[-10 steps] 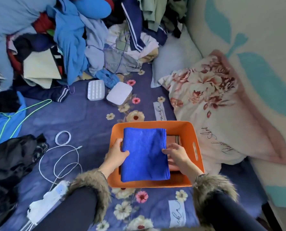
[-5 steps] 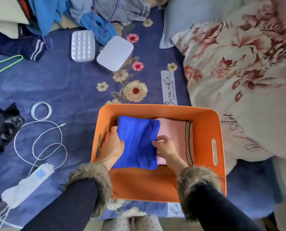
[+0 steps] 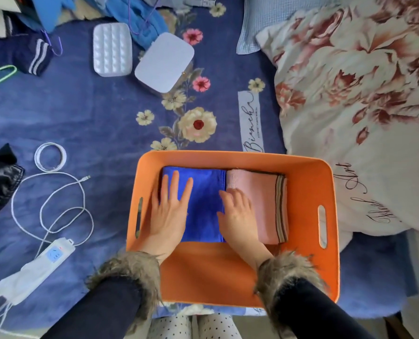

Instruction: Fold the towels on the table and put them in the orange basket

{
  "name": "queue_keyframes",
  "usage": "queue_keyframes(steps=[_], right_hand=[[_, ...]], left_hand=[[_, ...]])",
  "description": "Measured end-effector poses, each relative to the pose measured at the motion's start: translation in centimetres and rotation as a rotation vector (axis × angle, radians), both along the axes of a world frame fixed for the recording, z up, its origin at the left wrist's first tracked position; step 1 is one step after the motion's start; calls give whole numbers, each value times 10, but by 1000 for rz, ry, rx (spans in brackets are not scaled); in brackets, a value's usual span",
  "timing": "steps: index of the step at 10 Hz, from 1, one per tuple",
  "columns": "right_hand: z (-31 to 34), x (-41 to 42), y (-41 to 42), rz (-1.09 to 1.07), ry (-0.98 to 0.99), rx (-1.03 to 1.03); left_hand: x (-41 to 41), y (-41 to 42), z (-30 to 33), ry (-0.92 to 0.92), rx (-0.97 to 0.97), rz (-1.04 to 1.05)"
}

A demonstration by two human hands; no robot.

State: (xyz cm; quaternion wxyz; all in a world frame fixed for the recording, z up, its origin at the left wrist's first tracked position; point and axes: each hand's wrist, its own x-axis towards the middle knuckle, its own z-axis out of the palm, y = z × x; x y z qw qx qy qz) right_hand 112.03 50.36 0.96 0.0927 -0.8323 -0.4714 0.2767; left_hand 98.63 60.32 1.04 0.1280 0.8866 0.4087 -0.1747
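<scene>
Under my left hand (image 3: 170, 211) lies the folded blue towel (image 3: 204, 206), set flat on the floor of the orange basket (image 3: 308, 192); my fingers are spread straight and pressing it down, I judge to flatten the fold so it sits level; my right hand (image 3: 237, 214) rests just beside it, fingers relaxed and slightly bent, lying over the seam where the blue towel touches the pink towel (image 3: 264, 201); it pinches nothing that I can see; the two towels sit side by side, likely so each keeps its fold; nearer my wrists the basket floor is bare; beyond my left hand, outside the basket, a white cable (image 3: 57, 196) and a power strip (image 3: 39, 265) lie on the bedspread (image 3: 93, 113).
</scene>
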Motion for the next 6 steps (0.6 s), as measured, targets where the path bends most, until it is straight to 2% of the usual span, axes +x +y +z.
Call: queue_keyframes(steps=[1, 2, 3, 5, 6], right_hand=[[-12, 1, -6, 398, -137, -115], [-32, 13, -6, 461, -182, -182], [-51, 21, -6, 440, -158, -219], [-61, 20, -3, 398, -100, -193], [-40, 23, 5, 224, 75, -123]], left_hand=[[1, 2, -12, 91, -48, -127], [2, 2, -30, 156, -72, -200], [2, 4, -48, 188, -159, -165], [0, 8, -61, 189, -176, -159], [2, 8, -57, 215, -187, -167]])
